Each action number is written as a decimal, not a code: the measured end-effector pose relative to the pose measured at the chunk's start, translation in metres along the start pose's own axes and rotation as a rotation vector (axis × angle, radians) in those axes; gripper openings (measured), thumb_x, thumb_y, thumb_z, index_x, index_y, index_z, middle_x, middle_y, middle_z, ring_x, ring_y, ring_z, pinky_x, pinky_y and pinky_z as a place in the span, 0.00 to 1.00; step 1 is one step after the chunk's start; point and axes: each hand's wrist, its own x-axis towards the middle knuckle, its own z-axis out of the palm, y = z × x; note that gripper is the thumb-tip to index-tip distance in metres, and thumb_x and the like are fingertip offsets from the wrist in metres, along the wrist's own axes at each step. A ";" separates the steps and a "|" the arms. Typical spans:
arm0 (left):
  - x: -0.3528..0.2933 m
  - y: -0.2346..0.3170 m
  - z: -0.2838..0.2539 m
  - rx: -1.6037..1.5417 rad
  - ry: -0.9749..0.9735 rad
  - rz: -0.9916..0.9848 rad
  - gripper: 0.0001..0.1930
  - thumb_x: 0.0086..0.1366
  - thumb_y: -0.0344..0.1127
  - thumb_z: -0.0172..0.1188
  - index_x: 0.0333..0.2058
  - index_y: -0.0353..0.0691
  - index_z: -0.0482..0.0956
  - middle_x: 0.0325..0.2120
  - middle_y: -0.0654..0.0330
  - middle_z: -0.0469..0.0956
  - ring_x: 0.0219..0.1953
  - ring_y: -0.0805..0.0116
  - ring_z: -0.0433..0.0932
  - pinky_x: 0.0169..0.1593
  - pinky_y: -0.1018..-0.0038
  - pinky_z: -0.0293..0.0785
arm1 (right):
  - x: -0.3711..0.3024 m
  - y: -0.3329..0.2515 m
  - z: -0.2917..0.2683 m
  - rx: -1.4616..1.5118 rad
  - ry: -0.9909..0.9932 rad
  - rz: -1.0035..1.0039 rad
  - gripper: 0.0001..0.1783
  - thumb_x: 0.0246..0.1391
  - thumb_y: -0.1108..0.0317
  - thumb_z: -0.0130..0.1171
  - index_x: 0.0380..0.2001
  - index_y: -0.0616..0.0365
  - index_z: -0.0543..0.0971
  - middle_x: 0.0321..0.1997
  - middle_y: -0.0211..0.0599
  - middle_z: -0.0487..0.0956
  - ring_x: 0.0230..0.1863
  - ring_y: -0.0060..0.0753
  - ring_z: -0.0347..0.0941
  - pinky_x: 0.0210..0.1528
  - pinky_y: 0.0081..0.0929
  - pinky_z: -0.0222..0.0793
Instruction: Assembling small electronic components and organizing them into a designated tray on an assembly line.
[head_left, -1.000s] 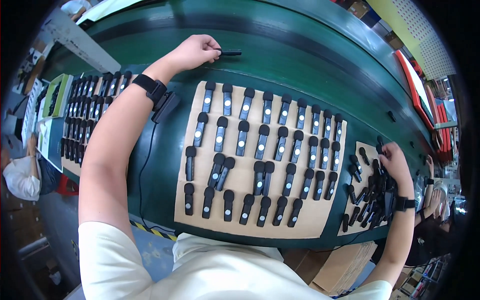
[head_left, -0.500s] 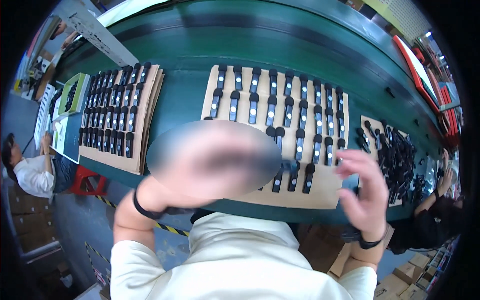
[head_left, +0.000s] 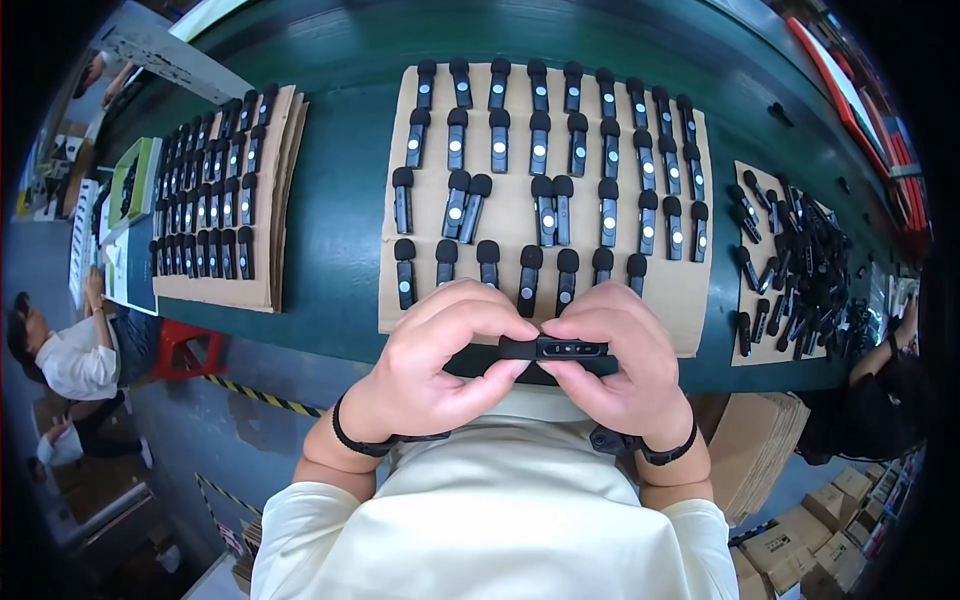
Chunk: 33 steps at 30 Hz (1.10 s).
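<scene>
A small black clip-type microphone with a foam cap (head_left: 572, 349) lies sideways between my hands, just off the bench's near edge. My left hand (head_left: 435, 350) pinches its foam end between thumb and fingertips. With thumb and index finger, my right hand (head_left: 632, 362) grips the body, whose narrow side with a row of small ports faces up. Beyond my hands, a cardboard sheet (head_left: 680, 312) carries rows of similar foam-capped microphones (head_left: 499, 142), most with a round pale dot. My fingers partly cover the nearest row.
On the left, stacked cardboard sheets (head_left: 262, 292) hold more microphones, near a green-rimmed box (head_left: 128, 190). A loose heap of microphones (head_left: 800, 265) covers cardboard at right. Co-workers sit at both sides, one in a white shirt (head_left: 78, 355). A red stool (head_left: 190, 345) stands at left.
My hands have come together at the bench's near edge. My right hand, open before, has closed on the microphone. The left has drawn back from above the cardboard. The view has shifted.
</scene>
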 end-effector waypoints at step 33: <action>0.006 -0.014 0.014 0.157 -0.017 -0.033 0.10 0.50 0.21 0.67 0.33 0.34 0.78 0.39 0.51 0.78 0.40 0.57 0.78 0.44 0.67 0.74 | -0.067 0.028 -0.071 -0.508 0.240 0.039 0.19 0.41 0.84 0.64 0.40 0.61 0.76 0.41 0.48 0.80 0.39 0.48 0.78 0.39 0.36 0.75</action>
